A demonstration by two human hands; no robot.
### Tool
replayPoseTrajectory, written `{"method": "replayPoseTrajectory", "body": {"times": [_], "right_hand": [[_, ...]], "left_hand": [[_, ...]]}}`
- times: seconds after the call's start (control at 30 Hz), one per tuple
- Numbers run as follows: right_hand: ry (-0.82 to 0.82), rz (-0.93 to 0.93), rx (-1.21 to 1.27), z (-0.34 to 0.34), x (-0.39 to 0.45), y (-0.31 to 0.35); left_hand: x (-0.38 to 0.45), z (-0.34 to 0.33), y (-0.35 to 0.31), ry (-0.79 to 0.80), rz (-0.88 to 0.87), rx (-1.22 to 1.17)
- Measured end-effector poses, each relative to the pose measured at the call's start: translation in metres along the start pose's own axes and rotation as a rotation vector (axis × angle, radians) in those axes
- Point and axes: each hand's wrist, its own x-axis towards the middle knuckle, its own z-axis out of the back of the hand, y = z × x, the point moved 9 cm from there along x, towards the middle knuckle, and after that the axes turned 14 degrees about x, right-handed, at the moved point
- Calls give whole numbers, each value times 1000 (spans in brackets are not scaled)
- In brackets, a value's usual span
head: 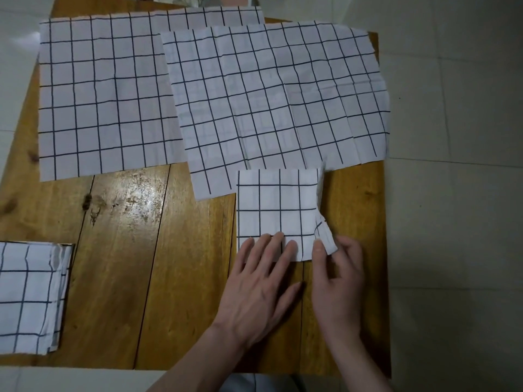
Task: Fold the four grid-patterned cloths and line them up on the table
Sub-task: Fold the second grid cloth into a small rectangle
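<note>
A folded square of white cloth with a dark grid (278, 210) lies on the wooden table (135, 250), near the right edge. My left hand (260, 287) rests flat on its near edge, fingers straight. My right hand (339, 278) pinches the cloth's near right corner between thumb and fingers, and that corner is lifted and crumpled. Another folded grid cloth (31, 295) sits at the near left. Two unfolded grid cloths lie spread at the back, one on the left (99, 94) and one on the right (277, 103), which overlaps the left one.
The right unfolded cloth hangs slightly over the table's right edge. Bare wood shows between the two folded cloths. Pale floor tiles (452, 193) surround the table. Some unclear items sit beyond the far edge.
</note>
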Motion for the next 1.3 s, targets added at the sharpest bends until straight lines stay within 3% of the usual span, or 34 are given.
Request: {"method": "replayPoseTrajectory", "body": {"times": [0.3, 0.5, 0.7, 0.93, 1.13, 1.3], "right_hand": [[304, 294, -170, -44, -20, 8], [465, 469, -398, -77, -32, 6], [486, 440, -590, -94, -28, -8], [540, 383, -772, -104, -24, -13], [695, 393, -679, -99, -16, 2], [576, 489, -577, -83, 21, 15]], "left_hand": [[-18, 11, 53, -95, 214, -77], [-25, 11, 67, -136, 243, -127], [-26, 14, 70, -201, 282, -205], [-25, 2, 68, -130, 217, -108], [-28, -3, 72, -87, 181, -82], [-25, 4, 74, -104, 181, -94]]}}
